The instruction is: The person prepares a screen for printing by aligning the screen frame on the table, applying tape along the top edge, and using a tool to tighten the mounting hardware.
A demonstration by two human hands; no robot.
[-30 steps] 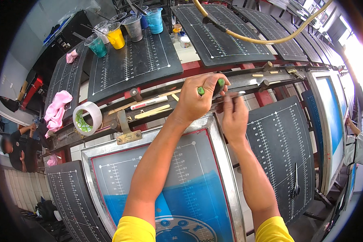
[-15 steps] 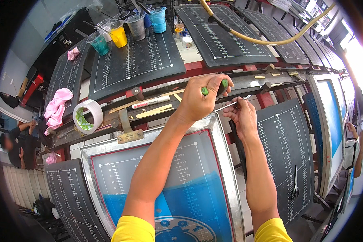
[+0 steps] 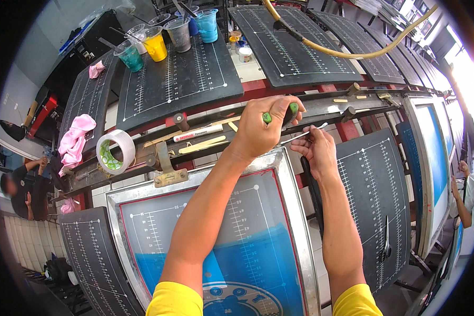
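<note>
My left hand (image 3: 259, 127) is closed in a fist around a two-handled tool with green grips (image 3: 293, 108); its working end is hidden by the hand. Beside it on the right, the fingers of my right hand (image 3: 319, 152) pinch a thin whitish rod (image 3: 299, 137). One end of the rod pokes out above the fingers, and the other runs toward my left fist. Both hands are over the far edge of a metal-framed printing screen (image 3: 300, 221) with blue-coated mesh, next to a dark rail (image 3: 321, 108).
Along the rail lie a tape roll (image 3: 127, 151), a white marker (image 3: 197, 132), flat wooden sticks (image 3: 201, 145) and a metal hinge clamp (image 3: 168, 171). Paint cups (image 3: 155, 45) stand on a black board (image 3: 195, 79). A hose (image 3: 353, 54) arches at upper right; scissors (image 3: 387, 245) lie on the right board.
My hands stay in nearly the same place, with the same things in them. At the right edge, another person's arms have shifted.
</note>
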